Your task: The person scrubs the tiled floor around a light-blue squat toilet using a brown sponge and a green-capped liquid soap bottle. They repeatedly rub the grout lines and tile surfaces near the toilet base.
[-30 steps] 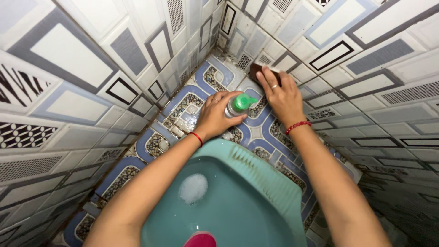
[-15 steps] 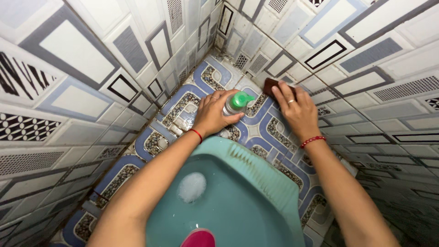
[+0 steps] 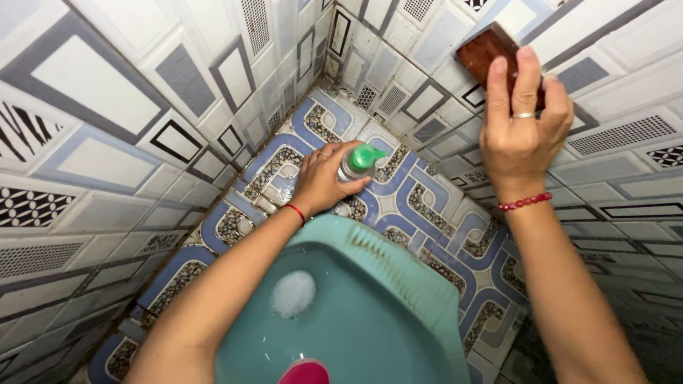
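My left hand (image 3: 324, 181) grips a clear bottle with a green cap (image 3: 359, 161), held low over the patterned floor tiles just beyond the rim of a teal squat toilet pan (image 3: 405, 284). My right hand (image 3: 523, 131) is raised up by the right wall and holds a brown rectangular scrub brush (image 3: 487, 51), its back against the tiled wall. A ring sits on one finger and a red bead bracelet circles that wrist; a red thread circles the left wrist.
White foam (image 3: 293, 293) floats in the water inside the pan. A pink object (image 3: 304, 371) shows at the bottom edge. Tiled walls (image 3: 128, 107) close in on the left, back and right, leaving a narrow patterned blue floor (image 3: 420, 203).
My right hand has lifted the brown brush from the floor beside the bottle up to the right wall. My left hand has stayed on the bottle.
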